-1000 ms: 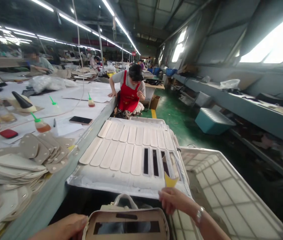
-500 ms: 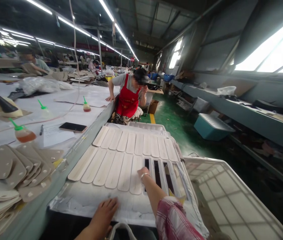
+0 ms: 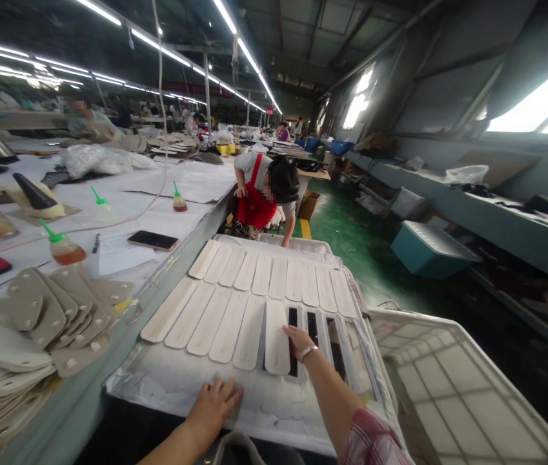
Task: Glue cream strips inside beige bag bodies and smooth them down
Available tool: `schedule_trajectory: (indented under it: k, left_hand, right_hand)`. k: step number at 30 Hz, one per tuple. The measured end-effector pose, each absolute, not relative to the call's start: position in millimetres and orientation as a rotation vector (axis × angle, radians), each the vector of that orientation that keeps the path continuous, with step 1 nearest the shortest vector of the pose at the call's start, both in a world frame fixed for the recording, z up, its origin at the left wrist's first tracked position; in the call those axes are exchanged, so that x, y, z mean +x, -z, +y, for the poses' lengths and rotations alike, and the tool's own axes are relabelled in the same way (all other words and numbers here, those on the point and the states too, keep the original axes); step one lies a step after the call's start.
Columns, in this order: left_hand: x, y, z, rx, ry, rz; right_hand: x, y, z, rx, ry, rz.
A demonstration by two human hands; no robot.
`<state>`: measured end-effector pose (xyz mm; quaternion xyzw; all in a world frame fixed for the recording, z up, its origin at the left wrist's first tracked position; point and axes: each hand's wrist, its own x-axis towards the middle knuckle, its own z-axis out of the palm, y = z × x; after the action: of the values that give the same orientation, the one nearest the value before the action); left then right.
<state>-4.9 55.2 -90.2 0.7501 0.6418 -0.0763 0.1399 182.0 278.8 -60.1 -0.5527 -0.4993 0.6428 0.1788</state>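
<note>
My right hand [image 3: 297, 341] pinches the right edge of a long off-white panel with rounded ends [image 3: 276, 345]. This panel lies a little askew over a slot in the white-covered frame [image 3: 157, 378], with dark gaps showing along its sides. Flat on the frame's near border rests my left hand [image 3: 214, 407], its fingers spread and holding nothing. Two rows of similar off-white panels [image 3: 225, 323] cover most of the frame. To the right of my right hand are dark slots without panels [image 3: 336, 355].
At left, a long table carries stacked beige pieces [image 3: 36, 310], glue bottles [image 3: 66, 247], a phone [image 3: 153, 240] and a written sheet [image 3: 121, 253]. A white crate [image 3: 448, 387] stands at right. A co-worker in a red apron [image 3: 257, 203] bends over beyond the frame.
My right hand has shifted the panel it grips slightly, uncovering a dark gap on its left. My left hand's fingers have spread. The co-worker has bent lower and reached an arm down.
</note>
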Motion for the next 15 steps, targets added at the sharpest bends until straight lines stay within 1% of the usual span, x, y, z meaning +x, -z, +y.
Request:
schedule_trajectory:
  k: [4,9,12,15]
  left_hand:
    - [-4,89,54,2.149,0.244,1.857]
    - [1,83,59,2.137,0.197,1.851]
    - [-4,70,66,2.054,0.202,1.759]
    - [-17,42,72,1.874,0.014,1.706]
  right_hand:
    - [196,57,274,-1.369,-1.950,-1.225]
    - [188,43,246,-1.154,-2.065,-1.135]
    - [194,17,242,-1.075,-2.035,-1.090]
    - [218,-24,246,-1.041,-1.979,-1.068]
